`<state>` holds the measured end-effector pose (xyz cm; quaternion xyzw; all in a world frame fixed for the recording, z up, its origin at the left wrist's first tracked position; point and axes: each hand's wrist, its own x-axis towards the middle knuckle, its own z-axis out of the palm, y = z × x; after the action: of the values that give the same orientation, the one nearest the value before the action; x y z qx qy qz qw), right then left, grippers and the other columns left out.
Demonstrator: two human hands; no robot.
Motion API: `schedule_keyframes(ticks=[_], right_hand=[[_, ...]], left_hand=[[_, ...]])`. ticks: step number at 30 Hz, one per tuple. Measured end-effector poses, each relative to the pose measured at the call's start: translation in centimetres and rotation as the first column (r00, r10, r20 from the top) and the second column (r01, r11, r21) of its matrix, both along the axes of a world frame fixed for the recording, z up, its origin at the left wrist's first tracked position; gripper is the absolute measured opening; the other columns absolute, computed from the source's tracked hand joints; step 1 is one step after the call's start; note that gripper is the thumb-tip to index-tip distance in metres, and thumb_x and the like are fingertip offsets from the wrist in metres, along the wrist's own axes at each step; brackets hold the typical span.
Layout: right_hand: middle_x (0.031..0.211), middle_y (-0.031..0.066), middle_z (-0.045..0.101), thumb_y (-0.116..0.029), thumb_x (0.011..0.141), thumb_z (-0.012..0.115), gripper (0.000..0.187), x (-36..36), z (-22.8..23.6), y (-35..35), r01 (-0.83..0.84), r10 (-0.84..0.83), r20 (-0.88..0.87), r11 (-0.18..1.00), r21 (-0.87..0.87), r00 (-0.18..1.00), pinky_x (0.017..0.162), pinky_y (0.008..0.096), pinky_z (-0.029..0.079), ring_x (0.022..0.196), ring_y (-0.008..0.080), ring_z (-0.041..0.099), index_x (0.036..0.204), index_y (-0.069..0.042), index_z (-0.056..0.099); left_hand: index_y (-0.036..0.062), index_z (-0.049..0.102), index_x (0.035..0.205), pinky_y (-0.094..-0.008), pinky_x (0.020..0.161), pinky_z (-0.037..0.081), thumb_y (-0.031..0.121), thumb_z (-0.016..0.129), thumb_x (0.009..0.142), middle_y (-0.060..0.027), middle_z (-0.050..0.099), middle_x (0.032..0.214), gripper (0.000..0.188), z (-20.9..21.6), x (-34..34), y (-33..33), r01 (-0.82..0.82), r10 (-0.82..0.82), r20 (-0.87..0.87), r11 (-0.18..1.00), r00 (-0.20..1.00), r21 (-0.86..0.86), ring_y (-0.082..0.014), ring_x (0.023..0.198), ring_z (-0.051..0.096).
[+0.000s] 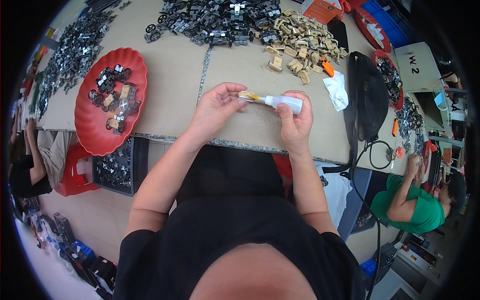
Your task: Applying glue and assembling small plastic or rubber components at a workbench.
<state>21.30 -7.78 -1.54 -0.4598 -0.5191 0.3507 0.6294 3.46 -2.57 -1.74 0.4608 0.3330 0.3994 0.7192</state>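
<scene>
Expecting a light, squeezable bottle, I'd remotely grip its body as the right hand does and pinch the stiff part at left, like the left hand.

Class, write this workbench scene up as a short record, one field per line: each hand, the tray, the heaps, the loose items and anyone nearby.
Left hand: holds a small tan piece between thumb and fingers
Right hand: grips a white bottle, nozzle toward the piece; contact unclear
Red tray: at left, holding dark wheeled parts, some with tan pieces
Far heaps: black parts; tan pieces to their right
Loose items: white tissue, black bag
Nearby: person in green, right
</scene>
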Motion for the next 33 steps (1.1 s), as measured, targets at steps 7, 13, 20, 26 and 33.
schedule_keyframes(ticks=[7,13,20,26,33], right_hand=[[0.092,0.0066,0.046,-0.015,0.084,0.062,0.025,0.09,-0.16,0.08,0.003,-0.003,0.048,1.0,0.009,0.999,0.07,0.0228,0.041,0.08,0.0115,0.048,0.097,0.002,0.048],[0.092,0.0071,0.047,-0.014,0.084,0.062,0.025,0.03,-0.06,0.03,0.002,-0.004,0.07,1.0,0.023,0.998,0.07,0.0232,0.041,0.08,0.0121,0.049,0.097,0.002,0.048],[0.091,0.008,0.047,-0.014,0.083,0.063,0.025,0.04,-0.13,0.13,0.019,-0.024,0.105,0.998,0.052,0.994,0.07,0.0237,0.041,0.079,0.0134,0.049,0.096,0.002,0.048],[0.092,0.0095,0.049,-0.013,0.082,0.064,0.026,0.02,-0.22,0.22,0.032,-0.042,0.131,0.996,0.08,0.991,0.071,0.0247,0.042,0.08,0.0147,0.049,0.096,0.002,0.048],[0.092,0.011,0.049,-0.013,0.081,0.064,0.027,0.11,-0.36,0.22,0.059,-0.081,0.19,0.991,0.117,0.978,0.071,0.0255,0.043,0.08,0.0165,0.05,0.096,0.002,0.048]], left_hand=[[-0.0024,0.052,0.108,-0.0212,0.075,0.048,0.003,0.056,0.085,-0.0069,0.061,0.094,0.024,0.06,-0.01,-0.05,0.003,-0.003,-0.02,1.0,1.0,0.008,-0.0086,0.082,0.057],[-0.0024,0.052,0.108,-0.0211,0.075,0.048,0.002,0.056,0.085,-0.0068,0.061,0.094,0.024,-0.07,0.06,-0.04,0.0,0.0,-0.015,1.0,1.0,0.001,-0.0085,0.081,0.057],[-0.0025,0.052,0.109,-0.0208,0.075,0.048,0.002,0.056,0.085,-0.0067,0.061,0.093,0.025,-0.12,0.03,-0.03,0.006,-0.006,-0.017,1.0,1.0,0.01,-0.0084,0.08,0.057],[-0.0024,0.052,0.108,-0.0206,0.074,0.048,0.002,0.057,0.085,-0.0063,0.061,0.092,0.024,-0.15,0.04,-0.06,0.008,-0.008,-0.021,1.0,1.0,0.011,-0.0084,0.079,0.057],[-0.0021,0.052,0.108,-0.021,0.074,0.048,0.003,0.056,0.085,-0.0063,0.061,0.091,0.024,-0.02,0.05,-0.08,0.002,-0.002,-0.013,1.0,1.0,0.009,-0.0087,0.078,0.057]])
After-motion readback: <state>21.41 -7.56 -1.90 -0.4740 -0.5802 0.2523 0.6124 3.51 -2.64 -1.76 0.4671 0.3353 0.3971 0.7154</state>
